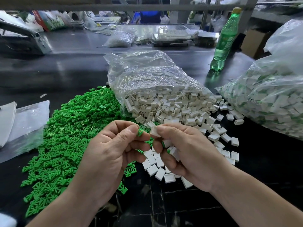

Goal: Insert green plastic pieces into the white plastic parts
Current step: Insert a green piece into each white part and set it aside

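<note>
The left hand [113,149] and the right hand [185,149] are bare, with short nails; the 2 forearms [255,195] are bare too.

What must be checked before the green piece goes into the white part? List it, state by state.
1. Green piece pinched by left hand: ok.
2. White part pinched by right hand: ok.
3. Piece and part close together, not yet joined: ok.
4. Part's opening facing the piece: cannot tell.
5. Right palm free of other parts: not ok, spare white parts sit in it.
</note>
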Demonstrator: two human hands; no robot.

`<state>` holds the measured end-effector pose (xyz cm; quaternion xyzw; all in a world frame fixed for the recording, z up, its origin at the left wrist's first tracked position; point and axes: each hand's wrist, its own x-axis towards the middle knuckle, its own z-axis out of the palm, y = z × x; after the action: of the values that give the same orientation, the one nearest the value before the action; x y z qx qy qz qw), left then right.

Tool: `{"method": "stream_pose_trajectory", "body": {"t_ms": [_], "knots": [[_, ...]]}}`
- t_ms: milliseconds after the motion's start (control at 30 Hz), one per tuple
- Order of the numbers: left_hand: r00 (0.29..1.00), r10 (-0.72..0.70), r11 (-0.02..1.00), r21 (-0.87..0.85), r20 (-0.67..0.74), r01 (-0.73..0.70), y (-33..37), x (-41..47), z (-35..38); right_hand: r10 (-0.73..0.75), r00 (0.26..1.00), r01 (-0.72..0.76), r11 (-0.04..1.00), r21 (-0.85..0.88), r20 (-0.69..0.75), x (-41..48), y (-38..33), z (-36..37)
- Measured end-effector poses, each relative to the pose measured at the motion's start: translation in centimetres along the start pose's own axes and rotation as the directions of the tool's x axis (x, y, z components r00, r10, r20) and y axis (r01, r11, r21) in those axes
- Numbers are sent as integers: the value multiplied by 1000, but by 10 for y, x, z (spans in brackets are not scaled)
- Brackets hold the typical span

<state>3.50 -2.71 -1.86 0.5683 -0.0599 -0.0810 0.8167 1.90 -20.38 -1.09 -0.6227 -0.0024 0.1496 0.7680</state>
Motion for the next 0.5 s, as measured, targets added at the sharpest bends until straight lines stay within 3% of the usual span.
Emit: {"method": "stream_pose_trajectory", "body": {"t_ms": [267,500], "knots": [[998,-7,1000,29,58,5,-2,-1,-4,-35,999,34,999,-35,-8,-1,2,-3],[994,89,975,197,64,-100,-3,-5,-1,-83,996,84,991,-106,17,-1,5,-6]]}}
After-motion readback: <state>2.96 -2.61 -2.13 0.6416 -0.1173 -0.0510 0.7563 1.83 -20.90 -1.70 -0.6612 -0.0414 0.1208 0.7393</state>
